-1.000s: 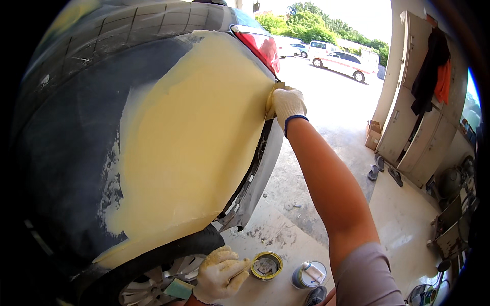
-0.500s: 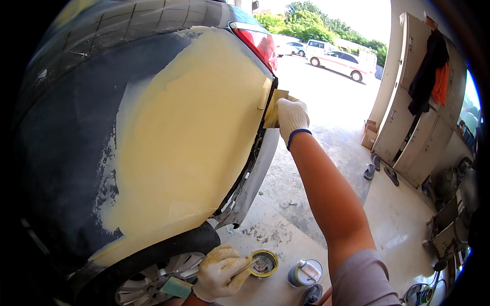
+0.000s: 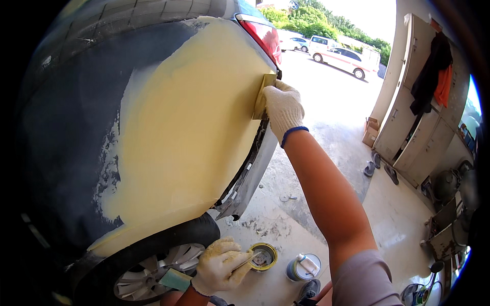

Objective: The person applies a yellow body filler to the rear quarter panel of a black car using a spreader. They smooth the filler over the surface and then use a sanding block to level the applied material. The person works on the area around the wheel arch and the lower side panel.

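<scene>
My right hand (image 3: 280,107), in a white knitted glove with a blue cuff, grips a flat yellowish spreader (image 3: 259,99) against the edge of a broad pale-yellow coated patch (image 3: 178,127) on the dark car body (image 3: 66,143), below the red tail light (image 3: 260,35). My left hand (image 3: 219,265), gloved and smeared yellow, is curled low by the wheel (image 3: 153,275) around something thin that I cannot make out. A pale-green flat piece (image 3: 172,280) shows beside it, partly hidden.
An open tin (image 3: 263,256) and a lidded can (image 3: 298,271) stand on the floor (image 3: 377,229) below. Grey lockers (image 3: 423,143) with hanging clothes, slippers and a cardboard box (image 3: 371,132) line the right side. Outside, white cars (image 3: 342,64) are parked.
My right hand pulled slightly away from the panel and down, then moved back left onto it with the spreader. My left hand stays low, and the whole view has shifted slightly.
</scene>
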Demonstrator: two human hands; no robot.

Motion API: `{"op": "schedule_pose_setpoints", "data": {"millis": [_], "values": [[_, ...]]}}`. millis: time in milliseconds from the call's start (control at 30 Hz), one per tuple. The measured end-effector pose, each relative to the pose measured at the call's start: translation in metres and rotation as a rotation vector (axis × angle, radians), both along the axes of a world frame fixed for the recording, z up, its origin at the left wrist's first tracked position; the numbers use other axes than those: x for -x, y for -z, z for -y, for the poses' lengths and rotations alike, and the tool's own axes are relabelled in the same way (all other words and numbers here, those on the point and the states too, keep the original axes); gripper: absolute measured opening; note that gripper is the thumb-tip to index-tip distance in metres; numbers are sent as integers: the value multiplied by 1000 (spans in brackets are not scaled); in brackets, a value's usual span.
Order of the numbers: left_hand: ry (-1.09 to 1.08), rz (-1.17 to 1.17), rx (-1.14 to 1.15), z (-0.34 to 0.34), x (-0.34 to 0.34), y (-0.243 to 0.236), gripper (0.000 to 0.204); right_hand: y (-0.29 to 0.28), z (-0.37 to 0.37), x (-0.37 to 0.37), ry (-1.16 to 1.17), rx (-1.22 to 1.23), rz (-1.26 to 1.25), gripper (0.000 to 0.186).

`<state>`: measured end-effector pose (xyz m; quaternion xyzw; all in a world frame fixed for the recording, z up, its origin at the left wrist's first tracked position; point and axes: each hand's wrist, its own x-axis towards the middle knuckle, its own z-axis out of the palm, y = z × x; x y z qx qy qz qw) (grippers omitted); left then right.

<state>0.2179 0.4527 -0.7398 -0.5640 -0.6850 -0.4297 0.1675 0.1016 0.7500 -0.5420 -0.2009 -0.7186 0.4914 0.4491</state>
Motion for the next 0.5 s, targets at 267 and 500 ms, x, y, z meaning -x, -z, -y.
{"op": "schedule_pose_setpoints", "data": {"millis": [267,500], "values": [[35,18,1,-8,-6,-3,26,71,-37,-7,-48,281,-31,40],[64,26,4,-4,-13,-5,26,48,19,-9,-67,205,36,35]]}}
